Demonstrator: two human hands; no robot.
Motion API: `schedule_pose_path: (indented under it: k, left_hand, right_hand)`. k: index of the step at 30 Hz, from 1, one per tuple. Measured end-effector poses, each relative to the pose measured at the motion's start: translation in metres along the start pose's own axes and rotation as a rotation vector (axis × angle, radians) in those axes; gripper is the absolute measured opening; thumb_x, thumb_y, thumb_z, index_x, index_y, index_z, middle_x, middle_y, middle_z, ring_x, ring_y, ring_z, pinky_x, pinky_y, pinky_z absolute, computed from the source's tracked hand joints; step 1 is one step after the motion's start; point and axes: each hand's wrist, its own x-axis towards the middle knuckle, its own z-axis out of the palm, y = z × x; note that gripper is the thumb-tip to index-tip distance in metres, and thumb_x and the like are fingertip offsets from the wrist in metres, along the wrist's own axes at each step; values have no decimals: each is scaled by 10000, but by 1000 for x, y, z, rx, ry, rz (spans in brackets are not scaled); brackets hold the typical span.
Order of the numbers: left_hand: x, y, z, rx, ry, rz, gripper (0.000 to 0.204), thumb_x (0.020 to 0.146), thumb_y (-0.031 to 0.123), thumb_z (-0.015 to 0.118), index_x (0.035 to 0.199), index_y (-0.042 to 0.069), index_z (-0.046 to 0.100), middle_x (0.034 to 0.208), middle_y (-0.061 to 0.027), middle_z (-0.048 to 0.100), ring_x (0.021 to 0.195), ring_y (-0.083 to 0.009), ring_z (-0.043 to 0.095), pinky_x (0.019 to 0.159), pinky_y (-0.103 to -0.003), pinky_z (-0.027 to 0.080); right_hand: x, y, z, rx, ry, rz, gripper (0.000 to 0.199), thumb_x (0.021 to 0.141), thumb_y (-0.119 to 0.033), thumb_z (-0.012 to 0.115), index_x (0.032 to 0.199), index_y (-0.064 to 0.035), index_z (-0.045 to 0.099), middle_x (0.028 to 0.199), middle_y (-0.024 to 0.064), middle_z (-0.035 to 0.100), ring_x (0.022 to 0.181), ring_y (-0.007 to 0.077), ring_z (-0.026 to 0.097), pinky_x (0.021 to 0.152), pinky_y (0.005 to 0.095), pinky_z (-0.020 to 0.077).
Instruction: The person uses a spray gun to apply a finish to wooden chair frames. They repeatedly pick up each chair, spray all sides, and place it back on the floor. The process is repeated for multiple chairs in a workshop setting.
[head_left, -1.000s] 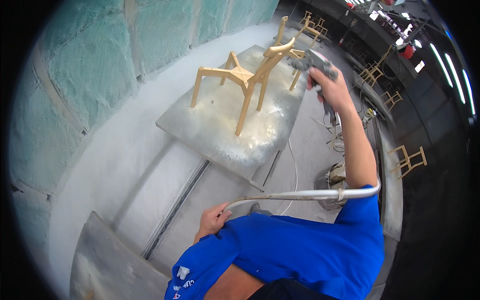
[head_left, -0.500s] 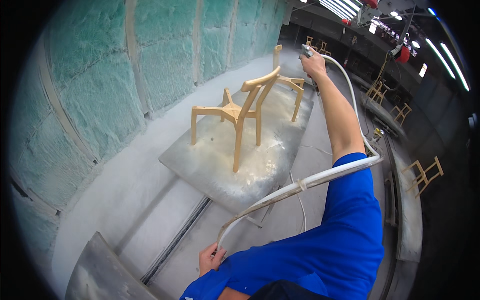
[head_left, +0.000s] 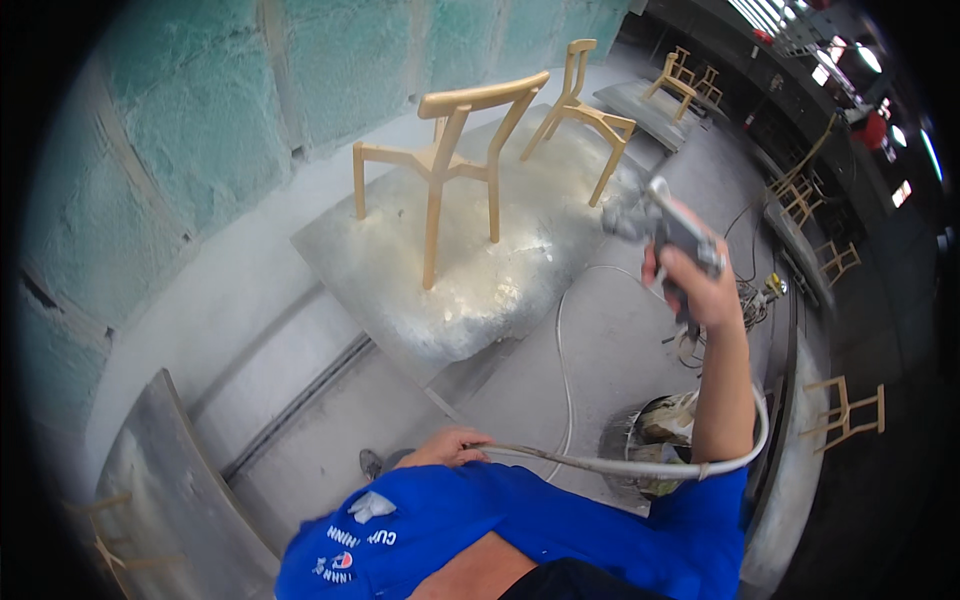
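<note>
Spray gun [head_left: 690,243]: held raised in the right hand [head_left: 703,292], outside the right edge of the grey board [head_left: 375,292], well apart from its near corner.
Gun axis: the body is slanted up and to the left in view, with its handle pointed downward; a motion-blurred part is projected leftward, toward the board's right edge. The exact nozzle direction cannot be told.
Right-hand grip: fingers are wrapped around the handle; whether the trigger is pressed cannot be told.
Left hand [head_left: 452,447]: lowered beside the blue shirt [head_left: 570,525], curled nearly closed on the hose [head_left: 610,466]; the underside of the grip is hidden.
Hose run: led rightward from the left hand, across the front of the shirt, and bent upward in a loop at the right elbow.
Nearer chair [head_left: 440,168]: stood upright on the board, its backrest turned to the near side and its seat frame extended toward the left corner.
Farther chair [head_left: 573,103]: stood upright near the far right corner, its seat frame extended toward the right edge; its leg is seen near the gun.
Obstructions: a container [head_left: 622,445] on the floor is partly covered by the right forearm [head_left: 725,400] and hose; a thin white tube [head_left: 562,370] is laid between board and container.
Left side: teal wall panels [head_left: 210,120] are seen beyond the board.
</note>
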Motion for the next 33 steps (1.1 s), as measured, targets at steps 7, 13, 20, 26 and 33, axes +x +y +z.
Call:
schedule_pose_path:
  k: [7,13,20,26,33]
  left_hand:
    - [25,-90,2,67,-10,-349,540,845,307,840,1315,91,685,1071,-119,738,975,-248,696,843,-368,553]
    - [-4,-161,-66,181,452,-662,338,896,318,754,1128,73,769,995,-157,776,917,-288,739,846,-385,558]
    - [80,-199,-247,505,824,-659,309,971,328,620,1074,83,775,1061,-202,740,1000,-406,702,882,-481,544]
    - [226,-171,-456,819,921,-620,271,996,261,593,1128,90,756,1051,-201,732,974,-412,695,872,-503,540]
    - [350,-133,-653,1553,685,-800,459,986,195,593,1442,226,555,1452,-4,577,1373,-292,486,1032,-525,431]
  right_hand:
    - [-68,60,-10,-125,170,-52,598,954,-145,685,1490,40,495,857,70,692,616,64,598,475,206,447]
    - [-54,117,-17,-243,202,8,549,949,-105,691,1443,74,533,844,76,687,709,122,643,655,266,518]
    - [30,196,-23,-269,71,168,501,931,-95,710,1390,61,585,804,60,662,717,128,642,702,276,523]
    - [101,249,-49,-229,142,401,540,951,-125,695,1437,57,543,812,62,671,729,130,643,698,280,529]
    - [98,273,-65,-263,331,592,645,978,-282,719,1470,72,498,756,42,656,561,54,520,510,214,389]
